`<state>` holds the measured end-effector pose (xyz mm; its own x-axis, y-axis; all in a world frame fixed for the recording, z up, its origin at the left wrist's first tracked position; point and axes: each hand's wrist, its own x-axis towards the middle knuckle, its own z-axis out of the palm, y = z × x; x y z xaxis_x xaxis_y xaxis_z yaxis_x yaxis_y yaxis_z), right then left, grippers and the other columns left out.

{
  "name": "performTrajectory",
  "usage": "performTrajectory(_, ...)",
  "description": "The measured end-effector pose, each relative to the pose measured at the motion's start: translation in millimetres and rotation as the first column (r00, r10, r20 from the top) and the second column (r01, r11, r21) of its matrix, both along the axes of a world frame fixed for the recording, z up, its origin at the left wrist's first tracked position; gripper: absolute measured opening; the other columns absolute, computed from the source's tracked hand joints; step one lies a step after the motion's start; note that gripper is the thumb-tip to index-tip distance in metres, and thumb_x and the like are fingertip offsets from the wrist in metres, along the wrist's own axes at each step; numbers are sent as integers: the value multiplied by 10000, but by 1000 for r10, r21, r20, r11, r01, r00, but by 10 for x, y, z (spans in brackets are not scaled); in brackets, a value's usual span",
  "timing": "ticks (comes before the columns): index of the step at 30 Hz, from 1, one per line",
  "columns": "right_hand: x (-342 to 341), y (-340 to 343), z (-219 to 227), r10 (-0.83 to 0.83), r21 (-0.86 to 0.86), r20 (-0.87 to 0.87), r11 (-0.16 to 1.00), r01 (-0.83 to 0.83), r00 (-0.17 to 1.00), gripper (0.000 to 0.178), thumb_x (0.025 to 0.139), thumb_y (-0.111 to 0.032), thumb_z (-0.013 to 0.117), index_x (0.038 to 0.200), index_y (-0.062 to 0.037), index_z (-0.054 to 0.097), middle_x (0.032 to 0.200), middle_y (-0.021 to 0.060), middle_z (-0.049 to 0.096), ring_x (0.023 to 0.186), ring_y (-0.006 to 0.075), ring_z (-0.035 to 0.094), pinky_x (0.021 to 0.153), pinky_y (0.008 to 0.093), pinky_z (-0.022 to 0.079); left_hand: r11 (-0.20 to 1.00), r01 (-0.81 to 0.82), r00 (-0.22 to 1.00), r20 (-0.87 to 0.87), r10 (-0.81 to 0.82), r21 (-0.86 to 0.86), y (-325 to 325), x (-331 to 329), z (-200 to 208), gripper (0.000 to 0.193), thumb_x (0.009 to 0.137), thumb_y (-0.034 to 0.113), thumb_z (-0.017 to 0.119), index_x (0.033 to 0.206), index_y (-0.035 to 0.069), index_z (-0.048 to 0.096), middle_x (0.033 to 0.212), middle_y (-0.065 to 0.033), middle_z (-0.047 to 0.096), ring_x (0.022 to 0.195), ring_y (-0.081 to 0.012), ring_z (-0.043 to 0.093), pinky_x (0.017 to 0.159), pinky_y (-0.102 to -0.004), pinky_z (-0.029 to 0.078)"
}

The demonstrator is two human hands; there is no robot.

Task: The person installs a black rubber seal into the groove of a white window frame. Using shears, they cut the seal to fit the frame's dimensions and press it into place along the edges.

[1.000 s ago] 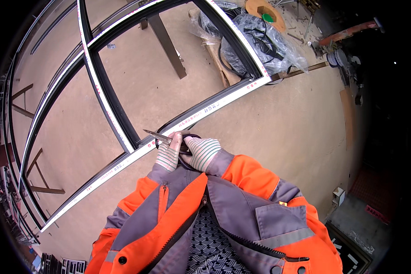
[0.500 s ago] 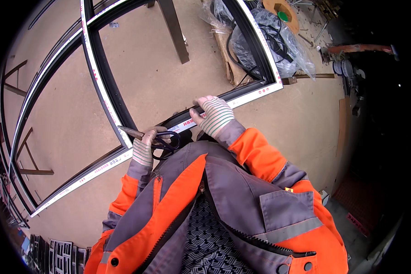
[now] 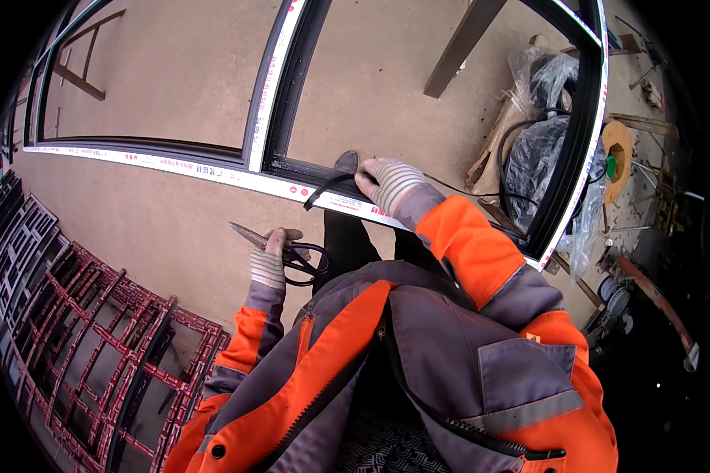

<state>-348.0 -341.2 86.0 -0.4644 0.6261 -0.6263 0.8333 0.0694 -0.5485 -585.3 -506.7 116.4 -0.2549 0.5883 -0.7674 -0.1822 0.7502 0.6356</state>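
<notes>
A large black window frame (image 3: 197, 167), its face covered with white printed film, lies in front of me. My left hand (image 3: 270, 258), in a striped glove with bare fingertips, is closed around a pair of scissors (image 3: 312, 265) with dark loop handles. The scissors' blades point away to the left, on the near side of the frame. At the near rail, my right hand (image 3: 390, 183) pinches a black rubber strip (image 3: 325, 189). One end of the strip curls over the white film; its other end is hidden by my fingers.
To the lower left stand several frames wrapped in red film (image 3: 126, 339). Beyond the right of the frame opening lie a plastic-wrapped bundle (image 3: 536, 162) and a brown spool (image 3: 622, 150). A brown support leg (image 3: 461, 51) shows through the opening.
My view has turned left, so the frame appears rotated. The left hand with the scissors has come away from the rail. The right hand now grips the strip, whose end sticks up.
</notes>
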Motion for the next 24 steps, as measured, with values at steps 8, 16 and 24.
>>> performTrajectory(8,340,-37,-264,83,50,-161,996,-76,983,273,953,-278,560,1055,-47,665,991,189,674,929,367,648,824,398,513,906,-323,923,122,366,-272,-832,812,-728,381,1000,263,443,972,-61,643,713,-153,668,612,-234,662,596,-329,536)
performTrajectory(16,330,134,-372,83,14,-383,996,-84,920,198,916,-154,616,1030,-2,672,920,183,683,840,320,669,781,368,523,800,-389,841,178,510,-457,-1131,1130,-1414,298,944,181,498,960,-73,653,680,-176,665,570,-269,646,575,-349,532)
performTrajectory(24,-126,577,-649,-128,-396,-415,917,-52,901,248,938,-233,633,1051,-18,686,867,78,665,783,130,632,724,278,515,767,-349,891,64,450,-538,-1662,1419,-2184,234,881,166,570,890,-29,699,688,-176,681,574,-297,662,527,-368,529)
